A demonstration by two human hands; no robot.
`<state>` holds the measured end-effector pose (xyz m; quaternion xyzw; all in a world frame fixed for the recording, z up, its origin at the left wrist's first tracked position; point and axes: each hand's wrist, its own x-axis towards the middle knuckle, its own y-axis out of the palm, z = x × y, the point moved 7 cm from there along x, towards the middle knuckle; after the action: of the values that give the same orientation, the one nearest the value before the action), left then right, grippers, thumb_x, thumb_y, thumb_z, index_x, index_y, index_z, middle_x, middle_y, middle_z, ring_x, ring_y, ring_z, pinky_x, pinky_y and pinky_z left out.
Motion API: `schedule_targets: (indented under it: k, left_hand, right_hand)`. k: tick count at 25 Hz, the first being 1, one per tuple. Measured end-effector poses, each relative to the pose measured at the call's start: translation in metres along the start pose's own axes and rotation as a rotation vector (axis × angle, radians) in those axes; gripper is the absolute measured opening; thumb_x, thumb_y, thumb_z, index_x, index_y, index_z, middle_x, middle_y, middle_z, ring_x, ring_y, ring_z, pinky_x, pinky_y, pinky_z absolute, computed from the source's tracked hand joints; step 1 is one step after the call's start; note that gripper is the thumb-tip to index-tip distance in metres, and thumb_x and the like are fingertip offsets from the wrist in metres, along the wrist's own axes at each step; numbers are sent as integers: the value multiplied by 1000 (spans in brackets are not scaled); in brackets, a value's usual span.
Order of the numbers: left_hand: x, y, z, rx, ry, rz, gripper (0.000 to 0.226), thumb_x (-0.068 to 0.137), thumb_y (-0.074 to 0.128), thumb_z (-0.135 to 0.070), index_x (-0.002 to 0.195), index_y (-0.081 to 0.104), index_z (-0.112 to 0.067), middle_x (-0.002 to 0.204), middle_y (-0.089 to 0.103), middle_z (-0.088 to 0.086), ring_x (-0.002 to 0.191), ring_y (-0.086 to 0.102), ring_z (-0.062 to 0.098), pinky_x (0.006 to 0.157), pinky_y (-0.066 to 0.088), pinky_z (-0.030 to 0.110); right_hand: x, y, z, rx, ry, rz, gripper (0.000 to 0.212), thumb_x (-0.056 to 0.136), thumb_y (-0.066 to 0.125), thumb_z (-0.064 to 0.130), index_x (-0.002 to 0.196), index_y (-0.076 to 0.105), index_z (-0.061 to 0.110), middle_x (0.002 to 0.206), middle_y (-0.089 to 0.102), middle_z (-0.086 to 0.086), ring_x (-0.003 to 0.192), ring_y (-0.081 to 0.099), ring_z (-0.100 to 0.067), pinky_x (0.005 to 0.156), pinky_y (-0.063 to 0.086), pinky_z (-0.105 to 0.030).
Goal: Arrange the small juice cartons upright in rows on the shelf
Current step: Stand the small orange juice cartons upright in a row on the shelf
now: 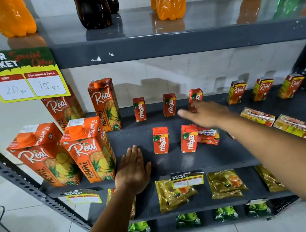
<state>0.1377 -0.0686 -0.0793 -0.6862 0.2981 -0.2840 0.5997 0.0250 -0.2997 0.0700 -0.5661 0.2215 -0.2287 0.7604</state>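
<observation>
One small carton (208, 137) lay on its side on the shelf (174, 163), long axis running left to right, touching the upright carton (188, 138) to its left in the front row. The right hand (206, 113) was the nearer, extended above and behind it, fingers (184, 113) spread loosely and holding nothing. The left hand (133, 170) rested flat at the shelf front, fingers together, well apart from it.

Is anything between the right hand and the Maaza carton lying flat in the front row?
Nothing visible. The right hand hovers open just above and behind the lying carton. An upright Maaza carton touches its left side, not in the hand's path.
</observation>
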Motion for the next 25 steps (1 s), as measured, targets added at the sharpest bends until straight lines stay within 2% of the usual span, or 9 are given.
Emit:
schedule_targets:
  k: [2,4,6,9,13,15,18,22,25]
  left_hand:
    - [1,1,0,8,5,-7,91,78,-12,-59,151,5,-7,162,-1,8,147,-4,20,116,-4,34]
    - [1,1,0,15,6,-12,88,80,-10,-58,151,4,-7,162,-1,8,147,-4,20,116,-4,34]
    - [1,1,0,15,3,-14,91,78,-12,-59,151,4,-7,162,-1,7,147,-4,20,115,-5,33]
    - [1,0,-1,21,9,-13,92,76,-13,-59,151,4,-7,162,-1,7,147,-5,20,115,-6,33]
    - [0,-2,-1,40,-18,-5,74,93,5,-55,151,2,-8,162,-3,6,147,-6,19,114,-7,32]
    - [0,-3,-2,50,-24,-1,71,96,10,-52,151,2,-8,162,-3,6,147,-6,18,114,-7,32]
    - [0,-3,-2,60,-19,0,71,95,9,-52,151,4,-9,162,-2,6,147,-5,18,115,-5,32]
    - [-1,-3,-3,83,-22,-3,78,88,-1,-55,151,4,-9,162,-2,5,147,-6,18,113,-6,31]
    - [0,-3,-3,86,-29,-8,70,96,8,-51,151,4,-9,162,-3,5,147,-6,17,112,-8,29]
  right_hand:
    - [2,-4,-35,213,8,-6,61,83,56,62,128,53,20,130,60,-8,120,55,-28,93,46,-39]
    - [-9,22,-67,73,67,122,69,78,73,43,137,47,19,139,54,-7,123,53,-26,99,45,-38]
    - [-22,50,-85,-107,106,169,73,73,76,45,136,47,22,136,56,-6,120,54,-27,97,46,-40]
    - [-20,58,-89,-113,83,47,59,76,73,48,126,54,23,125,64,-5,111,58,-27,88,49,-40]
    - [-11,46,-85,-145,27,64,50,73,76,42,117,62,25,116,66,-1,101,61,-21,80,51,-35]
    - [-5,25,-77,-222,-82,37,56,73,76,31,126,58,23,126,58,0,109,57,-22,85,48,-32]
    - [-4,-1,-51,-470,-410,9,58,77,67,15,133,52,24,133,51,4,118,50,-21,91,47,-35]
    - [-15,-3,-27,-696,-702,57,24,98,47,26,122,52,27,110,50,11,103,47,-13,80,32,-27]
    - [-23,2,-28,-833,-841,18,38,94,56,23,130,49,32,132,48,7,117,46,-18,88,43,-34]
